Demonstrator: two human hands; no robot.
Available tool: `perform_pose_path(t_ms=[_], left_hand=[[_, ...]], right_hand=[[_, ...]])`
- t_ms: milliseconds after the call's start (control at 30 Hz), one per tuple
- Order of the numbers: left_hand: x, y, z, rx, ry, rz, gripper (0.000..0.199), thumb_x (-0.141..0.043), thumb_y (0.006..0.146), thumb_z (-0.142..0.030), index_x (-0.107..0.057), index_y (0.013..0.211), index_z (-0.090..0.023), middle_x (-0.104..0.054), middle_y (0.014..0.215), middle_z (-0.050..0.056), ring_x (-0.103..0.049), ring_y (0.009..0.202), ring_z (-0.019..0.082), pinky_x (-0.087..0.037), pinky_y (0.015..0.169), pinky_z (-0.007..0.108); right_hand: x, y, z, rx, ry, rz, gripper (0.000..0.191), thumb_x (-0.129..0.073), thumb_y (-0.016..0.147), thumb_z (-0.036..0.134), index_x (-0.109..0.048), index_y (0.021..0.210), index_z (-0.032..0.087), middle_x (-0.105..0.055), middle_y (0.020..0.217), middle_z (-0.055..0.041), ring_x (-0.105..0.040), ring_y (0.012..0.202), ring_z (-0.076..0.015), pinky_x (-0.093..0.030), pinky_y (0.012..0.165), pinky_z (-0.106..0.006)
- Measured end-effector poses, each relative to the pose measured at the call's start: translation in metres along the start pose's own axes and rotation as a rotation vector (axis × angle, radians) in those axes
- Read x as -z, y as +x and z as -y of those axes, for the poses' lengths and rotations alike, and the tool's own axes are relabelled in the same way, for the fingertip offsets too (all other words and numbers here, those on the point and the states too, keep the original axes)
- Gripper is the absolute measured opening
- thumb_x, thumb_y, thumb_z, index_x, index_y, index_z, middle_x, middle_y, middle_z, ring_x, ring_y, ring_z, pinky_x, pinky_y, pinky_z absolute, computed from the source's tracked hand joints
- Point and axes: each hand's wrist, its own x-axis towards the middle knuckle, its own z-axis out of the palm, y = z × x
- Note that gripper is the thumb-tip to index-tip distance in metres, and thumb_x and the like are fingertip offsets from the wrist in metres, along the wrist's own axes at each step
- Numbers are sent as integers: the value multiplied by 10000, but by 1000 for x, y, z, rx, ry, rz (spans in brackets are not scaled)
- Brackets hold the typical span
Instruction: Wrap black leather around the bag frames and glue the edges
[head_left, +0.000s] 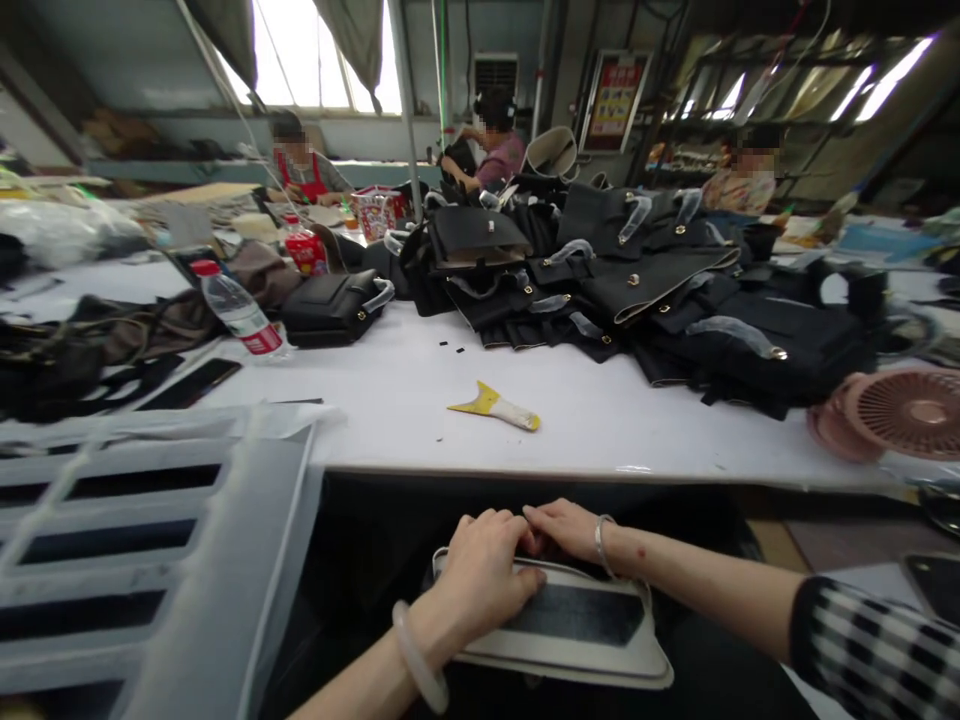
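A cream-white bag (pixel 637 668) with a dark panel on its face lies tilted in my lap, below the table's front edge. My left hand (pixel 487 570) is closed over the bag's upper left part, thumb on the near face and fingers bent over the far edge. My right hand (pixel 562 528) meets it at the bag's top edge with curled fingers; part of them is hidden behind the edge. The two hands nearly touch there. A yellow and white forked tool (pixel 499 405) lies on the table ahead of my hands.
A large heap of black bags (pixel 525 260) covers the table's back. A plastic bottle (pixel 238 310) and a phone (pixel 191 384) lie left. At right stands a pink fan (pixel 892 412). A slatted plastic crate (pixel 277 560) is beside my left arm. Several people work beyond.
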Motion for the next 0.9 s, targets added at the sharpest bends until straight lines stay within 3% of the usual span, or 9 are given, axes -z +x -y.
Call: perform_pose_path(t_ms=[167, 367, 533, 633, 767, 900], left_hand=[[0, 2, -1, -8, -24, 18, 89, -688, 746, -259, -643, 822, -248, -701, 871, -25, -633, 882, 227, -416, 782, 366], [-3, 0, 2, -37, -58, 19, 102, -701, 773, -270, -628, 831, -231, -704, 898, -18, -627, 875, 214, -411, 782, 365], [-7, -11, 9, -172, -13, -38, 110, -706, 825, -257, -604, 813, -218, -691, 979, -28, -623, 894, 199, -425, 763, 349], [-11, -15, 11, -264, 84, -69, 74, -665, 875, -254, -606, 864, -210, -679, 1000, -3, -613, 914, 204, -442, 765, 350], [-9, -18, 12, -439, 211, -85, 27, -599, 914, -191, -601, 939, -181, -663, 1051, 41, -585, 971, 214, -454, 795, 364], [0, -21, 16, -455, 204, -64, 116, -579, 925, -210, -641, 830, -185, -683, 967, 18, -602, 887, 192, -464, 719, 348]], right_hand=[[-1, -5, -1, 34, -150, -4, 500, -419, 987, 551, -648, 768, 164, -641, 720, 6, -632, 752, -167, -498, 794, -358], [-8, -3, -4, 65, -206, 10, 543, -363, 1001, 562, -661, 789, 160, -678, 770, -12, -648, 757, -163, -504, 770, -342], [-18, -10, 3, 100, -328, -27, 591, -269, 1020, 546, -681, 828, 168, -716, 841, -49, -662, 799, -172, -484, 776, -339], [-22, -17, 11, 92, -478, -97, 602, -188, 1033, 477, -693, 893, 182, -725, 898, -106, -658, 861, -232, -449, 796, -383], [-25, -24, 19, 138, -699, -121, 317, -438, 962, 382, -685, 1005, 187, -709, 1017, -141, -591, 988, -335, -388, 864, -471], [-26, -25, 22, 159, -789, -117, 377, -350, 1011, 359, -675, 1014, 169, -701, 1020, -122, -592, 990, -280, -390, 911, -476]])
